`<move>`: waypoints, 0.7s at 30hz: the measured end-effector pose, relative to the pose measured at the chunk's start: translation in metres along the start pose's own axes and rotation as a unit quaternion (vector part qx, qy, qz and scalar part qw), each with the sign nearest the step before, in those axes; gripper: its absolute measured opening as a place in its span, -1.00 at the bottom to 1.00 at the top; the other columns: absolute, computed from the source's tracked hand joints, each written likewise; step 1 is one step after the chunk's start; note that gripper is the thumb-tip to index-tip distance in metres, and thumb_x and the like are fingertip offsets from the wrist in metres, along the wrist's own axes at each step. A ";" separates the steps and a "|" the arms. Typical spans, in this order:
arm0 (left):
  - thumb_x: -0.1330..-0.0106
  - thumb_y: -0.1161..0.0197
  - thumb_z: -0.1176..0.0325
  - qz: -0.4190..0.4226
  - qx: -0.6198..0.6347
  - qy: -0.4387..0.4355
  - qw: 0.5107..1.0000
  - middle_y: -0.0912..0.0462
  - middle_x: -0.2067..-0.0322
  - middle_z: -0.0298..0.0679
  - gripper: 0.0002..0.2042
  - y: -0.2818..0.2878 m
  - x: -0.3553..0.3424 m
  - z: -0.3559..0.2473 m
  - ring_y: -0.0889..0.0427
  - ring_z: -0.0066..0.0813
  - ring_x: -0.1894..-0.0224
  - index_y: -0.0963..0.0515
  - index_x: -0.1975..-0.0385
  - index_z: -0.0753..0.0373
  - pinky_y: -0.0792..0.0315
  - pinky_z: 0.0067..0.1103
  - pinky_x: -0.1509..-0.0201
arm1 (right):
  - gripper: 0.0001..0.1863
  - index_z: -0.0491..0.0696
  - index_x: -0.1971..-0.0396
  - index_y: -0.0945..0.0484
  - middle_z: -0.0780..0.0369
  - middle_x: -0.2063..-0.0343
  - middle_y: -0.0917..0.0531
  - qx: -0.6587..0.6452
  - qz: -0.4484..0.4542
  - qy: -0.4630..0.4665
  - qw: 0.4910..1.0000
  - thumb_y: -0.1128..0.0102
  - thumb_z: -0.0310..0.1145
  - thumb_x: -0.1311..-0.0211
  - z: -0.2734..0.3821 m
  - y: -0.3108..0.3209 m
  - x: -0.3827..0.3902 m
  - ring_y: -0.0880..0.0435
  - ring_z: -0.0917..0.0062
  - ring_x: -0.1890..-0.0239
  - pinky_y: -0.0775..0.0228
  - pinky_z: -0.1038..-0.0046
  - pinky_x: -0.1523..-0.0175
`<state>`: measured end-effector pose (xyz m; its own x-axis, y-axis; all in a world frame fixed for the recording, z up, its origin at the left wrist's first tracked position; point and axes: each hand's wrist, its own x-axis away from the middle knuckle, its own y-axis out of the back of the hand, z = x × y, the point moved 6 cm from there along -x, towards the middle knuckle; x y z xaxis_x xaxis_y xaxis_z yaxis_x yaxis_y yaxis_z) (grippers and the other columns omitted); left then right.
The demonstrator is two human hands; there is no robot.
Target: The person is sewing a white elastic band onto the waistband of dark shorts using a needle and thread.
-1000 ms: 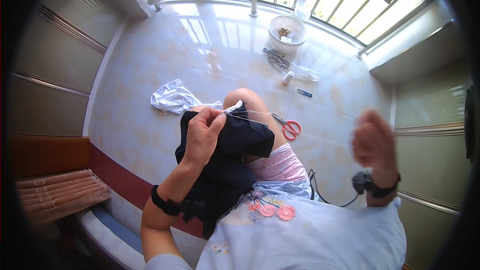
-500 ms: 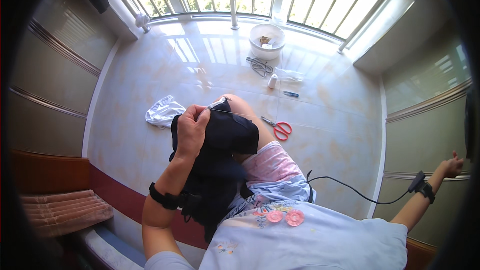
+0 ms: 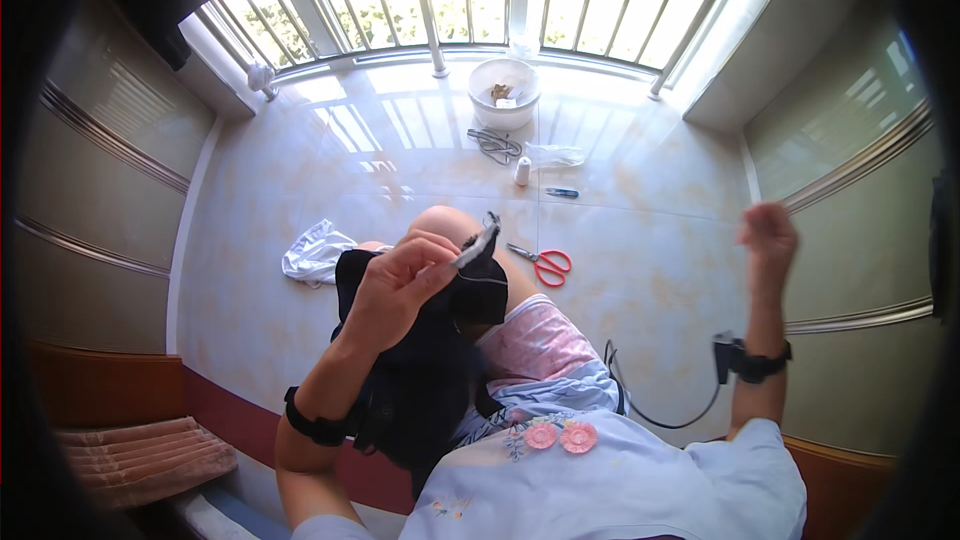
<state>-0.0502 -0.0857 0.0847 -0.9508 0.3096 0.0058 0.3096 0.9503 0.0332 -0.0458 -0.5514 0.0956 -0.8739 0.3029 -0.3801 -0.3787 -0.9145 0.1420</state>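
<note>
My left hand (image 3: 395, 290) is closed on a black cloth (image 3: 415, 360) draped over my lap, pinching it by a white-trimmed edge (image 3: 476, 248) that stands up above the fingers. A short bit of pale thread shows just below that edge. Out to the right, my right hand (image 3: 770, 240) is raised well away from the cloth. Its fingers are curled together and slightly blurred, so whatever they may hold cannot be made out. Red-handled scissors (image 3: 552, 268) lie on the floor right of my knee.
Ahead on the tiled floor are a white thread spool (image 3: 523, 171), small thread snips (image 3: 562, 193), a clear plastic bag (image 3: 556, 155), a looped grey cord (image 3: 495, 147) and a white bowl (image 3: 504, 120) near the railing. White cloth (image 3: 318, 252) lies left. Cabinets (image 3: 850, 250) flank both sides.
My right hand has come in from the far right, and its forearm now points upward. My left hand has tilted the cloth's white-trimmed edge upright. The view has shifted slightly.
</note>
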 end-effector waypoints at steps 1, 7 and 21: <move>-0.38 -0.21 0.57 0.018 -0.014 -0.025 0.999 -0.52 0.22 -0.38 -0.95 -0.003 -0.002 0.000 -0.44 -0.74 0.23 -0.59 0.24 0.35 -0.33 -0.76 0.16 | -0.82 -0.05 0.48 -0.54 0.42 0.57 -0.55 0.012 0.102 -0.030 0.994 -0.41 -0.41 -0.21 0.009 -0.072 0.008 -0.39 0.81 0.57 -0.25 0.70 0.46; -0.42 -0.19 0.53 0.021 0.088 0.069 0.994 -0.49 0.35 -0.45 -0.94 0.013 -0.010 0.022 -0.39 -0.80 0.32 -0.57 0.22 0.36 -0.28 -0.80 0.26 | -0.44 -0.05 -0.10 -0.61 0.44 0.58 -0.40 -0.160 0.589 -0.134 0.781 -0.53 -0.25 -0.08 0.022 -0.309 0.034 -0.32 0.77 0.50 -0.19 0.62 0.40; -0.32 -0.27 0.44 -0.174 -0.144 0.073 0.971 -0.49 0.69 -0.34 -0.89 0.072 -0.054 0.065 -0.40 -0.74 0.62 -0.60 0.41 0.35 -0.30 -0.69 0.52 | -0.78 -0.19 0.55 -0.61 0.39 0.72 -0.47 -0.023 0.470 0.000 0.883 -0.39 -0.39 -0.20 -0.011 -0.380 0.009 -0.35 0.79 0.65 -0.09 0.62 0.56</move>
<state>0.0242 -0.0321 0.0222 -0.9947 -0.0575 0.0848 -0.0258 0.9416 0.3358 0.0935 -0.2040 0.0279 -0.7959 -0.5946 -0.1140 0.5256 -0.7721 0.3572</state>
